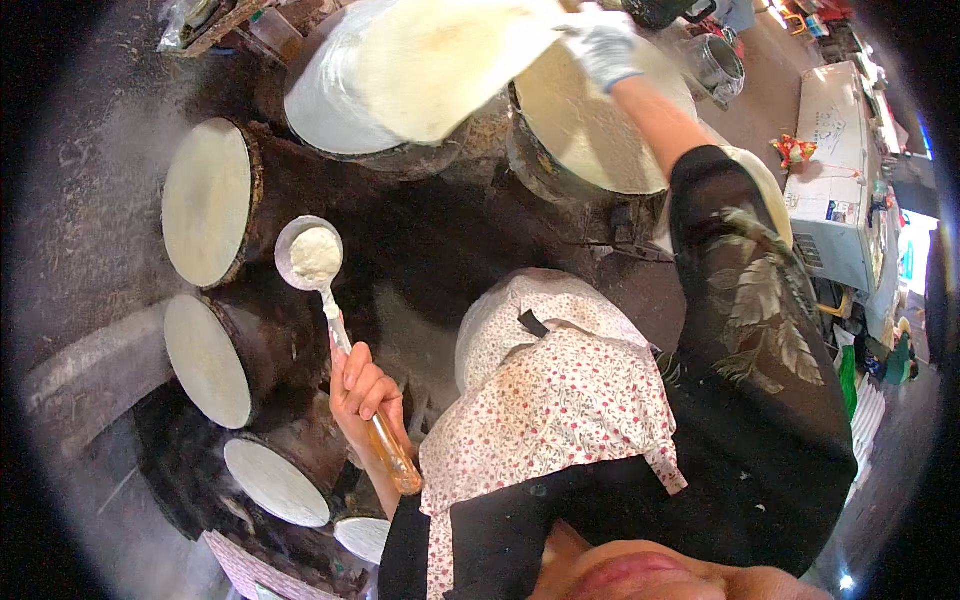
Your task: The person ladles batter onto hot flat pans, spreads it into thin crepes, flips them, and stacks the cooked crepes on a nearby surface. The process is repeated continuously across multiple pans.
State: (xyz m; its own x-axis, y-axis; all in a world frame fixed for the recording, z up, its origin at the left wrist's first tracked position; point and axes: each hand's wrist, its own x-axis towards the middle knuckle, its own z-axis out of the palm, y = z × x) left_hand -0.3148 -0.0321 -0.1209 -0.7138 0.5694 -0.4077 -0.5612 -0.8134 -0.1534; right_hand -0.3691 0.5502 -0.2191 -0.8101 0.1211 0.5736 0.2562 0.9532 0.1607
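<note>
My left hand (366, 392) is closed round the wooden handle of a ladle (332, 312). A lump of thick white batter (316, 255) sits in its round bowl, which points away from me. My right hand (605, 52), in a pale work glove, reaches far forward and pinches the edge of a thin, pale yellow round pancake (455, 70). The pancake stretches leftward from the glove, blurred along its edge, over a whitish round griddle (325, 100). Below my right wrist another griddle (600, 130) carries a pale yellow layer.
More round griddles curve down my left side: a far one (207, 200), a middle one (207, 360) and a nearer one (277, 482), all with pale tops. A metal pot (715, 65) stands beyond my right hand. A white chest-like appliance (835, 190) is at the right.
</note>
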